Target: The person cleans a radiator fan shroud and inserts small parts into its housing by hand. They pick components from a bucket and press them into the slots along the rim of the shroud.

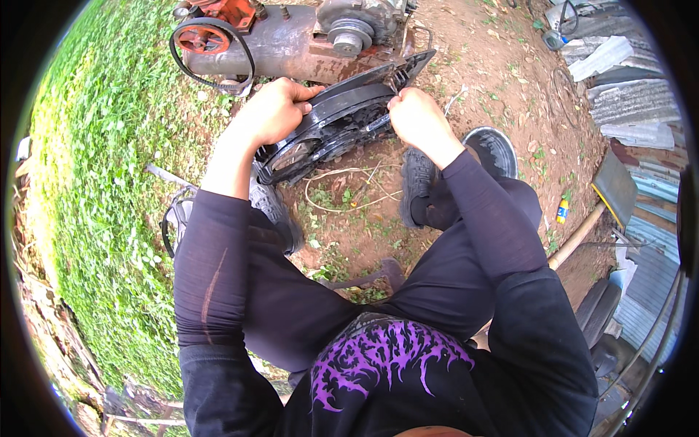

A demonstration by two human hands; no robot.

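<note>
A dark, dirty assembly (338, 116) with a curved band and flat upper plate is held tilted between my boots. My left hand (280, 109) grips its upper left, fingers curled round the edge, thumb on top. My right hand (419, 116) is closed at its right end, beside a slim piece; exactly what its fingertips hold there is hard to make out. Just beyond stands a rusty tank (284, 54) with an orange pump (218, 14), a metal pulley (349, 40) and a loose-looking black belt (247, 62) around an orange wheel (196, 38).
Coiled wire (320, 197) lies on the dirt between my feet. A dark basin (502, 149) is by my right boot. A shovel (611, 189), yellow bottle (563, 210), corrugated sheets (630, 102) and tyres (597, 309) line the right. Grass (102, 218) covers the left.
</note>
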